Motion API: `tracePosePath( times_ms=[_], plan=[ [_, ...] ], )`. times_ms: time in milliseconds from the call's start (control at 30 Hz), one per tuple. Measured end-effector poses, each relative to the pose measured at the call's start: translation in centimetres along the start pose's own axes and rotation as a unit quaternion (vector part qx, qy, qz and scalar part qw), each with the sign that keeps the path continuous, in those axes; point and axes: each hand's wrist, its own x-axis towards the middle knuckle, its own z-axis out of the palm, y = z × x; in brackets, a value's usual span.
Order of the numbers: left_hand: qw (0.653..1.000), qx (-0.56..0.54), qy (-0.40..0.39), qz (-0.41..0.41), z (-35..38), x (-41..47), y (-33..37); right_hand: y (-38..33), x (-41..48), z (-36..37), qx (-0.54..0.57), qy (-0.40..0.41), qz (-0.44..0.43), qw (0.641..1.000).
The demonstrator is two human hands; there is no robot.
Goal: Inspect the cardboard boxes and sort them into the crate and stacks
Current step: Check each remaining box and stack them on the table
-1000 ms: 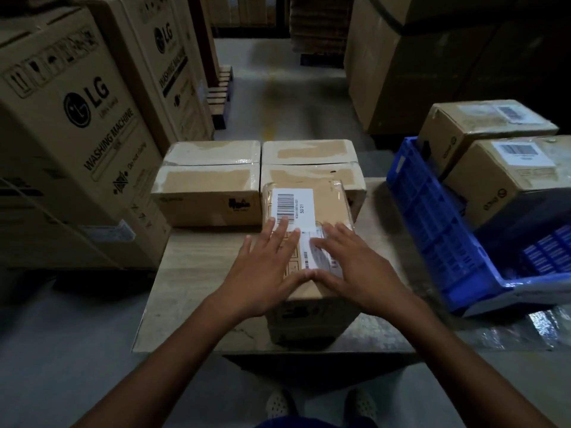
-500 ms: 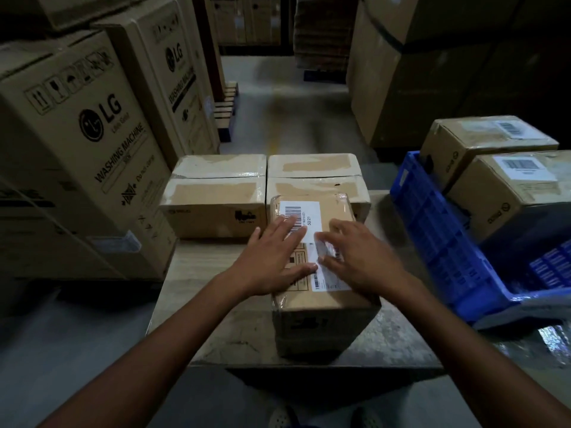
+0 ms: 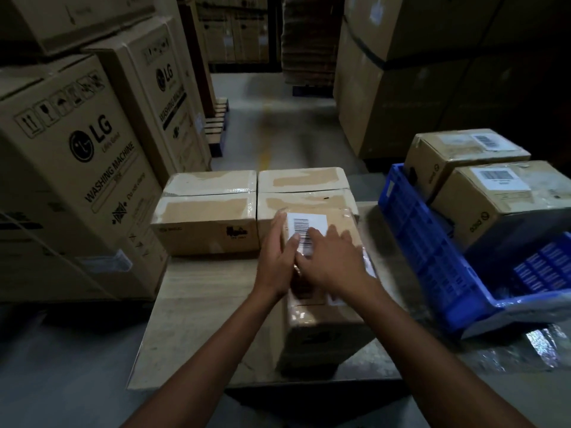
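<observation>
A brown cardboard box (image 3: 321, 316) with a white barcode label stands near the table's front edge. My left hand (image 3: 276, 261) lies flat against its upper left edge, fingers stretched forward. My right hand (image 3: 332, 261) rests spread on the top over the label. Neither hand grips the box. Behind it sit two taped boxes side by side, one on the left (image 3: 207, 214) and one on the right (image 3: 306, 186). A blue plastic crate (image 3: 432, 251) at the right leans open, with two labelled boxes (image 3: 500, 199) at its far side.
The wooden table (image 3: 197, 307) carries all the small boxes. Tall washing machine cartons (image 3: 71, 168) stand close on the left. Big cartons (image 3: 417, 81) rise at the back right. A concrete aisle (image 3: 278, 118) runs straight ahead, and crinkled plastic wrap (image 3: 525, 347) lies under the crate.
Both hands slid forward along the box top toward the barcode end, and the left hand shifted to the box's left edge. The view tilted up and closer.
</observation>
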Motion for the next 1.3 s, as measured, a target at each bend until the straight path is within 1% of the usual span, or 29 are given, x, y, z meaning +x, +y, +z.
tracePosePath(
  times_ms=[67, 133, 167, 200, 233, 267, 300, 333, 367, 400, 433, 500, 567, 633, 700, 800, 867, 933, 1000, 1067, 1100, 1167, 1233, 1300],
  plan=[
    [0.996, -0.087, 0.021, -0.001, 1.9, 0.2, 1.3, 1.6, 0.3, -0.6, 0.06, -0.029, 0.047, 0.997],
    [0.991, -0.127, 0.038, -0.024, 3.3, 0.6, 1.4, 4.2, 0.7, -0.7, 0.087, -0.018, 0.069, 0.994],
    [0.993, -0.105, 0.047, -0.036, 3.8, 0.7, 0.6, 5.7, 1.0, -0.7, 0.107, -0.003, 0.073, 0.992],
    [0.996, -0.055, 0.052, -0.048, 4.2, 0.8, -0.3, 7.3, 1.4, -0.5, 0.127, 0.006, 0.076, 0.989],
    [0.996, 0.022, 0.048, -0.068, 4.7, 0.8, -1.7, 8.9, 1.7, -0.5, 0.148, 0.009, 0.076, 0.986],
    [0.989, 0.104, 0.031, -0.097, 5.1, 0.7, -3.5, 10.2, 1.8, -0.6, 0.173, 0.013, 0.075, 0.982],
    [0.973, 0.189, 0.007, -0.128, 5.3, 0.3, -5.0, 11.4, 1.7, -0.9, 0.202, 0.017, 0.077, 0.976],
    [0.95, 0.261, -0.01, -0.169, 5.3, 0.0, -7.2, 12.4, 1.4, -1.1, 0.228, 0.025, 0.077, 0.97],
    [0.928, 0.306, -0.014, -0.213, 5.2, -0.4, -8.8, 13.4, 1.2, -1.3, 0.256, 0.035, 0.073, 0.963],
    [0.916, 0.311, -0.006, -0.255, 4.8, -0.8, -10.4, 14.3, 0.9, -1.3, 0.285, 0.042, 0.069, 0.955],
    [0.915, 0.275, 0.01, -0.296, 4.5, -1.2, -11.0, 15.4, 0.8, -1.3, 0.313, 0.049, 0.062, 0.946],
    [0.925, 0.182, 0.042, -0.332, 4.6, -1.9, -11.2, 17.2, 0.6, -1.2, 0.362, 0.069, 0.053, 0.928],
    [0.936, 0.148, 0.064, -0.312, 5.2, -2.3, -9.8, 18.9, 0.6, -0.9, 0.4, 0.069, 0.056, 0.912],
    [0.946, 0.153, 0.098, -0.27, 5.2, -2.6, -7.9, 20.0, 0.4, -0.5, 0.44, 0.057, 0.076, 0.893],
    [0.946, 0.181, 0.132, -0.234, 4.4, -2.5, -5.9, 20.7, 0.3, 0.3, 0.494, 0.059, 0.094, 0.862],
    [0.934, 0.25, 0.171, -0.189, 1.9, -2.6, -2.4, 19.9, 0.3, 0.7, 0.54, 0.073, 0.095, 0.833],
    [0.927, 0.277, 0.198, -0.158, -0.5, -2.6, 0.1, 18.2, 0.3, 0.5, 0.582, 0.068, 0.069, 0.807],
    [0.924, 0.276, 0.222, -0.146, -3.3, -2.4, 2.5, 16.3, 0.4, 0.2, 0.62, 0.05, 0.02, 0.783],
    [0.92, 0.287, 0.233, -0.129, -6.4, -1.7, 4.9, 14.1, 0.9, -0.7, 0.659, 0.012, -0.036, 0.752],
    [0.912, 0.309, 0.243, -0.116, -9.1, -0.4, 6.8, 11.6, 1.7, -1.6, 0.675, -0.033, -0.097, 0.731],
    [0.909, 0.317, 0.248, -0.106, -10.3, 0.3, 7.6, 10.1, 2.3, -2.0, 0.675, -0.043, -0.125, 0.726],
    [0.906, 0.326, 0.255, -0.093, -12.4, 1.6, 8.9, 6.9, 3.7, -3.0, 0.67, -0.031, -0.148, 0.727],
    [0.9, 0.343, 0.254, -0.085, -14.8, 3.4, 9.5, 3.8, 5.9, -3.5, 0.666, -0.012, -0.154, 0.73],
    [0.899, 0.361, 0.238, -0.076, -17.5, 5.5, 9.6, 1.0, 8.5, -3.8, 0.67, -0.01, -0.137, 0.729]
  ],
)
